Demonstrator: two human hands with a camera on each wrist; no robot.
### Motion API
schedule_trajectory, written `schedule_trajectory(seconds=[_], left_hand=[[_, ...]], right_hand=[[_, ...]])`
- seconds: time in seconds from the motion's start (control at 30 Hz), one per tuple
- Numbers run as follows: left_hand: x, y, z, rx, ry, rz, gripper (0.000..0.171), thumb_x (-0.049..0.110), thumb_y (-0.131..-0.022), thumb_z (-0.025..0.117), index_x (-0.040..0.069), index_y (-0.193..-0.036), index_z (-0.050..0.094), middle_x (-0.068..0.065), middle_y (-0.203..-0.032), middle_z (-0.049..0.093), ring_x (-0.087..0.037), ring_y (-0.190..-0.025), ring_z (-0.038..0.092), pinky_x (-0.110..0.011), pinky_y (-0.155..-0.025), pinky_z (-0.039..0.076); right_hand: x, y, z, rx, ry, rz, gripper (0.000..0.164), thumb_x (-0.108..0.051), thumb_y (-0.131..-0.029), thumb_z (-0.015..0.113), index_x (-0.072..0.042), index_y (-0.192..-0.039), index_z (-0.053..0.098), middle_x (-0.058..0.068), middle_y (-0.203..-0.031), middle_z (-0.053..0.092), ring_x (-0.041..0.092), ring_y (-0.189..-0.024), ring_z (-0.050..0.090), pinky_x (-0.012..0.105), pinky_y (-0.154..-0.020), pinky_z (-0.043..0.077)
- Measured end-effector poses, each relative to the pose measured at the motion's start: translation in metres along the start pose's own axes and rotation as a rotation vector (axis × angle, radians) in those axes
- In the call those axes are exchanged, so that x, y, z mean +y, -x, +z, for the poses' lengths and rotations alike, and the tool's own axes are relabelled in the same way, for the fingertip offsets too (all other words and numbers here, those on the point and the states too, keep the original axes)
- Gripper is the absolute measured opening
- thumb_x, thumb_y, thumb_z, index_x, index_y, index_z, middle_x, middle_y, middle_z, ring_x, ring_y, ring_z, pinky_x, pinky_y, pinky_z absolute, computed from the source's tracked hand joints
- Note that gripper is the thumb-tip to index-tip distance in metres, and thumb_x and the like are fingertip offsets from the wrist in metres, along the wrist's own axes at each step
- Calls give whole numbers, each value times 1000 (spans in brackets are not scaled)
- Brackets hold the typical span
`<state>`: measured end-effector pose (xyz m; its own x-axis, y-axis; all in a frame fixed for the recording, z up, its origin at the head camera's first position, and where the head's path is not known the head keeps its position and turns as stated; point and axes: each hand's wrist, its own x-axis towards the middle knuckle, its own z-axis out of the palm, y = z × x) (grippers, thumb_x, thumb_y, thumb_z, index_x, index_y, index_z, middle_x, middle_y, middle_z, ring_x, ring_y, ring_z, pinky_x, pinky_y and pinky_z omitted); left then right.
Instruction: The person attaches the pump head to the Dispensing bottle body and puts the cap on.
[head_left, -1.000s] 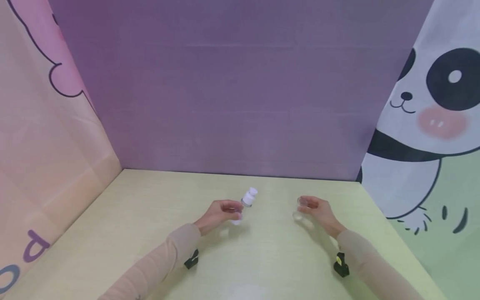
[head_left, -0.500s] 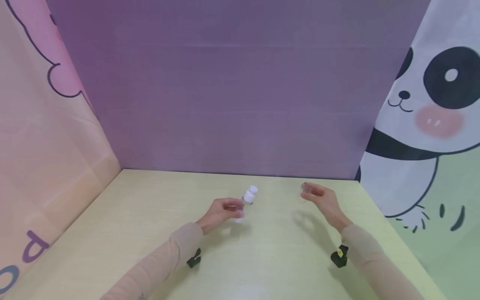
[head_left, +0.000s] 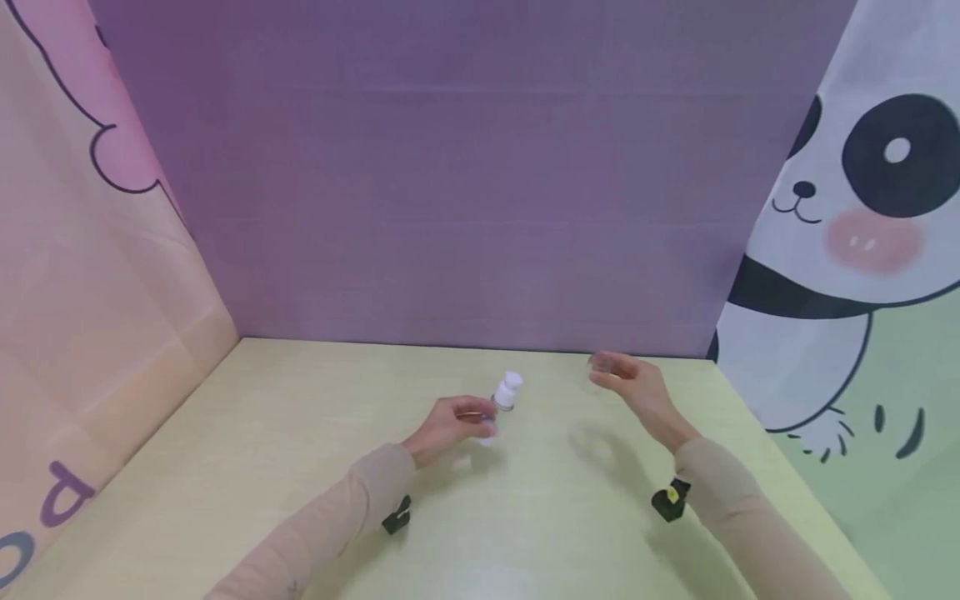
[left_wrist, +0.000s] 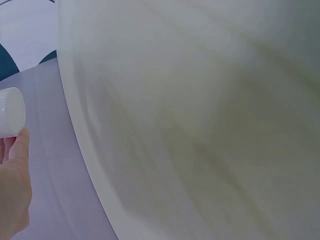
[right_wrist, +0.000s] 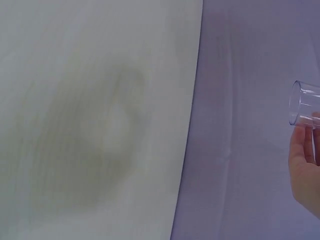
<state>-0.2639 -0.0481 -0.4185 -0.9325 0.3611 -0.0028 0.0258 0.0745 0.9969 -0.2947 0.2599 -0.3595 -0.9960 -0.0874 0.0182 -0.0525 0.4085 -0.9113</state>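
Observation:
A small white pump bottle (head_left: 505, 393) leans to the right in my left hand (head_left: 453, 428), which grips its body between thumb and fingers. Its pump head sticks out above the fingers; the middle of the body is hidden. In the left wrist view the bottle's white round base (left_wrist: 13, 111) shows at the left edge, above the thumb side of the hand. My right hand (head_left: 639, 392) holds a clear cylindrical cap (right_wrist: 306, 104) by its side, higher and to the right. The cap's open rim faces left in the right wrist view. Bottle and cap are apart, both above the table.
A pale wooden-look table (head_left: 300, 433) lies under both hands, their shadows falling on it. Behind it stands a purple backdrop (head_left: 465, 183). Printed curtains with a panda (head_left: 862, 200) on the right and a pink figure (head_left: 127, 154) on the left flank the table.
My right hand has risen with the clear cap, farther from the table, and lately drifted left. My left hand has shifted slightly right with the pump bottle.

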Motion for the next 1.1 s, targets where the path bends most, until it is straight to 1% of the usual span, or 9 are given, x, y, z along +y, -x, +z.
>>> schedule_trajectory(seconds=[0.13, 0.23, 0.3, 0.4, 0.5, 0.63, 0.8, 0.97, 1.1], left_hand=[[0, -2, 2, -5, 7, 7, 40, 9, -78, 71, 3, -116, 59, -19, -122, 57, -24, -112, 56, -31, -93, 47], [0, -4, 3, -7, 14, 8, 40, 9, -78, 71, 3, -116, 59, -18, -122, 57, -24, -113, 56, -30, -93, 46], [-1, -4, 3, -5, 22, 8, 40, 9, -78, 71, 3, -116, 59, -19, -123, 57, -24, -112, 56, -31, -93, 46], [-2, -4, 3, -5, 36, 8, 40, 8, -77, 72, 2, -115, 59, -21, -123, 56, -24, -111, 57, -31, -93, 46], [-4, -6, 4, -10, 43, 7, 40, 9, -77, 72, 3, -115, 59, -20, -122, 57, -23, -111, 57, -31, -93, 46], [-5, -9, 5, -12, 40, 9, 40, 10, -77, 72, 4, -115, 60, -16, -120, 59, -22, -110, 57, -31, -93, 46], [-6, -15, 4, -35, 38, 7, 39, 9, -78, 71, 2, -115, 59, -14, -117, 61, -23, -109, 58, -33, -93, 47], [-5, -22, 3, -44, 48, -4, 38, 8, -79, 70, 2, -115, 60, -13, -117, 61, -23, -109, 58, -33, -93, 47], [-5, -26, 0, -49, 48, -6, 38, 8, -79, 70, 2, -115, 60, -12, -116, 62, -23, -109, 58, -33, -93, 47]], right_hand=[[-10, 1, 3, -4, -12, -1, 62, -40, -82, 66, -15, -135, 45, 8, -132, 51, 25, -125, 44, 48, -104, 33], [-19, 1, 8, -3, -31, -13, 58, -35, -83, 66, -15, -134, 46, 8, -132, 51, 25, -125, 44, 47, -105, 33], [-24, 0, 12, -13, -36, -26, 60, -36, -82, 67, -15, -134, 46, 7, -132, 52, 24, -125, 44, 46, -104, 34], [-31, -1, 18, -26, -45, -54, 66, -41, -77, 70, -14, -133, 47, 8, -131, 53, 24, -124, 45, 46, -104, 34], [-38, -2, 22, -32, -53, -81, 69, -43, -75, 72, -14, -133, 48, 8, -131, 54, 24, -123, 46, 45, -104, 34], [-47, -2, 28, -34, -68, -97, 67, -41, -75, 72, -15, -132, 48, 8, -129, 55, 23, -121, 48, 43, -103, 36], [-57, -5, 40, -35, -85, -116, 64, -36, -77, 72, -13, -131, 49, 10, -127, 57, 22, -117, 52, 41, -101, 39], [-65, -9, 52, -53, -98, -148, 62, -34, -77, 72, -13, -130, 50, 10, -125, 58, 21, -114, 55, 41, -100, 40], [-70, -12, 61, -73, -124, -154, 62, -34, -77, 72, -12, -130, 50, 10, -126, 58, 22, -115, 54, 42, -100, 40]])
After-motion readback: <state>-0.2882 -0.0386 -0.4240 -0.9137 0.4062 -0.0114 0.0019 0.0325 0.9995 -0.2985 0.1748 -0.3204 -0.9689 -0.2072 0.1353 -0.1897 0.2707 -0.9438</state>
